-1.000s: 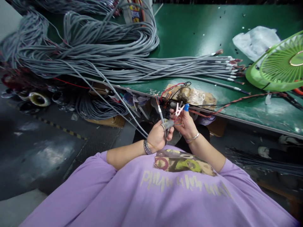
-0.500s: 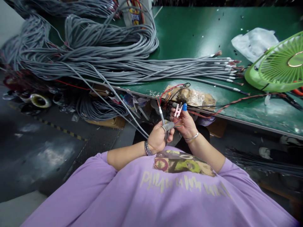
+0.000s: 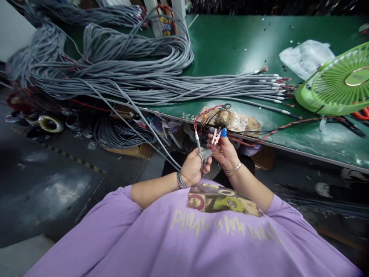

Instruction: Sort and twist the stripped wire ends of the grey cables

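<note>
A pale-edged green workbench [image 3: 230, 46] crosses the room, light gleaming on its glossy top, above a dark grey floor [image 3: 34, 204] marked with a yellow-and-black striped line [image 3: 75, 159], while a pale panel [image 3: 14, 32] stands at far left.

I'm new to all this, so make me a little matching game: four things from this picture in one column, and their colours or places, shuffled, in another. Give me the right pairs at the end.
Things
1. clip
2. upright cable end
3. fan
4. crumpled plastic

Colours and places
A. light green, at the right edge of the picture
B. whitish, lying on the green bench
C. rising from the left hand, coloured wires at its tip
D. pink, held in the right hand

Right pairs
1-D, 2-C, 3-A, 4-B
</note>
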The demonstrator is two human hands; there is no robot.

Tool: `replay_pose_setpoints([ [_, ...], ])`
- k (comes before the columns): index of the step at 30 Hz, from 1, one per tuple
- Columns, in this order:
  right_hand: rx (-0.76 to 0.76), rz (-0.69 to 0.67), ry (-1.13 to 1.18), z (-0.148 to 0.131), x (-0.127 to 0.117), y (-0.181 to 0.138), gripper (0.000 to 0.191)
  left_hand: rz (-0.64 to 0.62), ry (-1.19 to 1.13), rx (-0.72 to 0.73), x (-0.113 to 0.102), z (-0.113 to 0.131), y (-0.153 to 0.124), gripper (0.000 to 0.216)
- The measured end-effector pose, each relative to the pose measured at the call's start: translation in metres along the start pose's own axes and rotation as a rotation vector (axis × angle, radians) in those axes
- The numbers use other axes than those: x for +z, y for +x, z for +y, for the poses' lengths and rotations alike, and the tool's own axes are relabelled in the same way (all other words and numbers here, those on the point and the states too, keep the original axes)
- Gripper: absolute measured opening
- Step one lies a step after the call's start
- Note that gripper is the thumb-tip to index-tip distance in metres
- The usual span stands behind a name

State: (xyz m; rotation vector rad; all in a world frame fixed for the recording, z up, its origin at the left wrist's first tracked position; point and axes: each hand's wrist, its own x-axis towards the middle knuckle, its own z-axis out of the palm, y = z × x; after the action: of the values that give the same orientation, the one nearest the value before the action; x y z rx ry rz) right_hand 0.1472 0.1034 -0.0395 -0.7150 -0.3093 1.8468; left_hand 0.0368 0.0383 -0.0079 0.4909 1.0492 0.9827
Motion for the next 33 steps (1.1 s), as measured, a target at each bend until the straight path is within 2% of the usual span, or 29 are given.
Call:
replay_pose_setpoints([
  [9, -0.004, -0.071, -0.021, 0.002, -0.007, 0.001, 0.041, -0.010, 0.005, -0.007, -0.001, 0.001, 0.000, 0.037],
  [17, 0.055, -0.130, -0.006, 0.003, -0.014, -0.004, 0.052, -0.016, 0.012, 0.012, -0.006, 0.002, -0.007, 0.039],
  [20, 0.128, -0.173, -0.111, -0.001, -0.028, -0.008, 0.061, -0.002, 0.069, 0.048, -0.014, 0.001, -0.010, 0.040],
  [23, 0.202, -0.297, -0.315, -0.009, -0.041, -0.013, 0.068, 0.016, 0.148, 0.105, -0.024, -0.002, -0.013, 0.039],
  [25, 0.202, -0.367, -0.471, -0.015, -0.045, -0.018, 0.066, 0.016, 0.204, 0.128, -0.030, -0.004, -0.013, 0.037],
  [28, 0.138, -0.425, -0.664, -0.022, -0.038, -0.025, 0.049, -0.013, 0.280, 0.148, -0.034, -0.007, -0.015, 0.035],
  [33, 0.059, -0.423, -0.786, -0.025, -0.018, -0.036, 0.026, -0.054, 0.352, 0.157, -0.035, -0.009, -0.019, 0.035],
])
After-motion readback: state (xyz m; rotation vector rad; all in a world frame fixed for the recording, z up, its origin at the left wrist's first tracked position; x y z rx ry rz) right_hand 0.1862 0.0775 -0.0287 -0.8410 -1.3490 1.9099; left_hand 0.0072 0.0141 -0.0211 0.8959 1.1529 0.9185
